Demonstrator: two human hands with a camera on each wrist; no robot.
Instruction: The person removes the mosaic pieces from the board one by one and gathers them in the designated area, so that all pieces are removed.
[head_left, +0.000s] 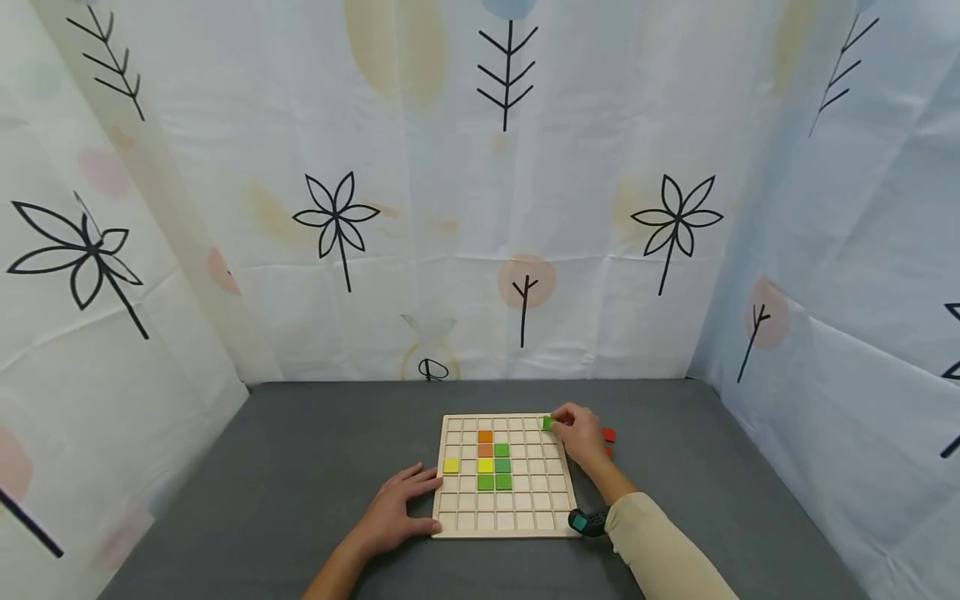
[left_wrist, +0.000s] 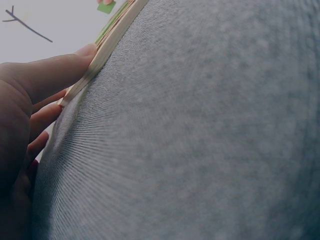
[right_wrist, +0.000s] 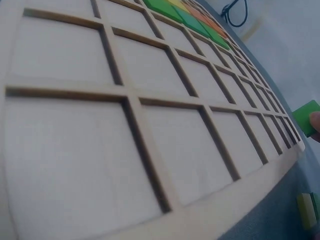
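Currently, flat square green tile (head_left: 547,423), plain-faced with crisp edges, is up at the far-right corner of the grid board (head_left: 532,502), pinched between thumb and fingers of the right hand (head_left: 580,435). Board: pale wood look, square cells split by thin raised ribs, plain border. Seated tiles (head_left: 486,465): orange, yellow and green cluster near the middle, plus lone yellow tile (head_left: 451,466) by the left edge. Left hand (head_left: 395,508) spread, thumb and fingertips on the board's left edge. Red pieces (head_left: 609,435) beyond the right hand. Tabletop (head_left: 337,442) grey, finely ribbed; creased white fabric (head_left: 435,150) behind, botanical print.
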